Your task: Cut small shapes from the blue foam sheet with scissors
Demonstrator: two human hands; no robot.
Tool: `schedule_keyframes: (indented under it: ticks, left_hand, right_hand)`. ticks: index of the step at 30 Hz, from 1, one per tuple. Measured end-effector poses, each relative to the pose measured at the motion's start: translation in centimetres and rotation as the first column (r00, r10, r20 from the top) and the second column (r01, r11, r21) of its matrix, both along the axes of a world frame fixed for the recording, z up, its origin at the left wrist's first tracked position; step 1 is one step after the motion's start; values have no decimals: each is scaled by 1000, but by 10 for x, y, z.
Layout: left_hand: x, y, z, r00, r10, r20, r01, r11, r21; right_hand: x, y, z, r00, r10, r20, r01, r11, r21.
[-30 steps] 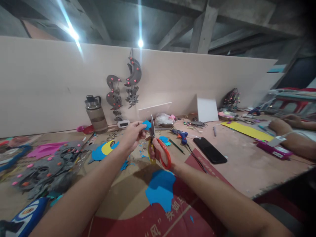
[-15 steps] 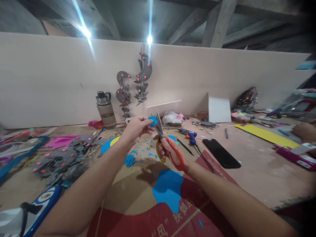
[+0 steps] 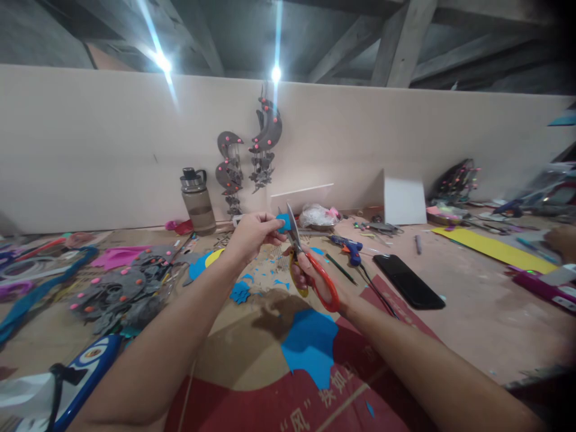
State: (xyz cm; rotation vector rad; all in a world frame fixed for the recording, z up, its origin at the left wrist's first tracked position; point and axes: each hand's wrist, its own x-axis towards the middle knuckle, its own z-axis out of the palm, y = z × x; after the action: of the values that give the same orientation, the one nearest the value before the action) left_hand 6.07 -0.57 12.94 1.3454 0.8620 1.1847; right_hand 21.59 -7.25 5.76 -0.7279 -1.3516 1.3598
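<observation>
Between thumb and fingers, my left hand [image 3: 256, 233] pinches a small blue felt-like piece [image 3: 283, 224]. My right hand [image 3: 306, 273] is closed round the red and yellow handles of a pair of scissors [image 3: 324, 285], whose blades point up and stand slightly apart beside the blue piece. Whether the blades touch it I cannot tell. Below my hands lies a larger blue sheet [image 3: 310, 346] with a jagged cut edge. Small blue cut shapes [image 3: 240, 292] lie in a pile to the left, with scraps scattered around them.
Right of my hands are a blue glue gun [image 3: 348, 246], a dark pencil [image 3: 341, 268] and a black phone [image 3: 407, 282]. A water bottle [image 3: 198, 204] stands by the wall. Grey felt pieces with pink balls [image 3: 119, 288] lie left. Another person's hand [image 3: 562, 240] shows at the far right.
The whole view has shifted slightly, so things appear a little further right. My hands keep nearly the same pose, with the blue piece turned a little beside the scissor blades.
</observation>
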Motion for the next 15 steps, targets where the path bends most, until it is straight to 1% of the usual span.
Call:
schedule_keyframes:
  ticks: [4,11,15]
  left_hand:
    - [0,1,-1,1000,0,-8,0,1000,12]
    - [0,0,-2,1000,1,-8,-1,1000,22]
    - [0,1,-3,1000,-1,-7,1,1000,27]
  right_hand:
    - [1,0,1,1000,-5,11,5,1000,12]
    - [0,-2,3,1000,11,-16,-11,1000,-22]
    - [1,-2,2,1000,-2,10,2,1000,-7]
